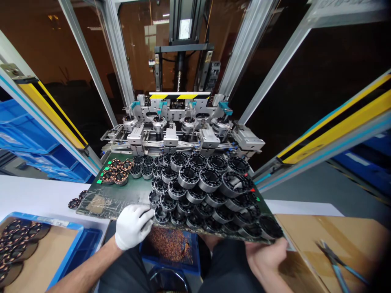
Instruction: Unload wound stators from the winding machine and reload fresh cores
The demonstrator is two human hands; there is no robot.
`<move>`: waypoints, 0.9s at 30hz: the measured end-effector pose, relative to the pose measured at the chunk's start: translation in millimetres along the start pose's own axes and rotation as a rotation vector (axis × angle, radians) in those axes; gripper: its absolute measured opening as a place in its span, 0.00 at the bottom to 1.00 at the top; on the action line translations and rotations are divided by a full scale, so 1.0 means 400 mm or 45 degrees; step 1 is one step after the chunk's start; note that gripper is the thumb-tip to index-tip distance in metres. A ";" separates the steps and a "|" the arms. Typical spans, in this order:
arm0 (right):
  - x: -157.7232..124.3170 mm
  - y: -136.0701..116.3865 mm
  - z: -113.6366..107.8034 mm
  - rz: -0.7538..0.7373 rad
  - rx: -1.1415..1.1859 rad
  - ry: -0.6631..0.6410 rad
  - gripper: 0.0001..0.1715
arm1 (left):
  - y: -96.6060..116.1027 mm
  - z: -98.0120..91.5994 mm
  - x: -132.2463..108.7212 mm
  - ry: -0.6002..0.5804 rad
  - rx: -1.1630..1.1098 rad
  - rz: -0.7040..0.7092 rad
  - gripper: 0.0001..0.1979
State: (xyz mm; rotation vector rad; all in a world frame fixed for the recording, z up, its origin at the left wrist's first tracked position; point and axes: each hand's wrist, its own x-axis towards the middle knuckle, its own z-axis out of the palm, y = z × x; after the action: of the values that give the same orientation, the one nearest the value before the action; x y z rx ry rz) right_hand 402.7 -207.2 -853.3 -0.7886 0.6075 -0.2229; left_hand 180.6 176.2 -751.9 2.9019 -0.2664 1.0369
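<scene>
My left hand (134, 226), in a white glove, is at the front edge of a worn green board (131, 195). Its fingers are curled together beside the nearest stator core (161, 215); whatever they hold is hidden. My bare right hand (267, 257) is closed around the board's front right corner, just below a larger black-and-silver core (269, 226). Black-lined stator cores (210, 179) stand in stacked rows over the board's middle and right. Several copper-wound stators (117, 176) sit at the board's back left.
Behind the board is a machine with a row of clamping fixtures (189, 124) under a vertical spindle (179, 79). Yellow-black guards (55, 114) flank it. A blue tray (65, 258) holds wound stators at left; a copper-scrap bin (195, 264) is below. Pliers (334, 260) lie on a cardboard box (351, 232).
</scene>
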 end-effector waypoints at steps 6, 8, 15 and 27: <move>-0.008 -0.002 -0.002 0.012 0.005 -0.085 0.23 | 0.002 -0.002 0.000 -0.005 0.010 0.001 0.13; -0.008 -0.002 -0.005 -0.004 -0.002 -0.100 0.22 | 0.002 -0.003 -0.001 -0.005 0.010 0.001 0.13; -0.021 -0.011 0.012 0.005 0.037 -0.046 0.25 | 0.000 -0.001 -0.001 -0.001 -0.004 -0.006 0.13; -0.027 -0.014 0.018 -0.037 0.019 -0.071 0.20 | 0.003 -0.005 0.003 -0.001 0.002 -0.011 0.14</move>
State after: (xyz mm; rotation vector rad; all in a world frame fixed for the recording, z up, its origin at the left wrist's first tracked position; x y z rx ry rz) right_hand 398.3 -202.7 -840.7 -0.7873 0.5413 -0.2308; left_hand 180.1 175.2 -749.5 2.9024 -0.2533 1.0351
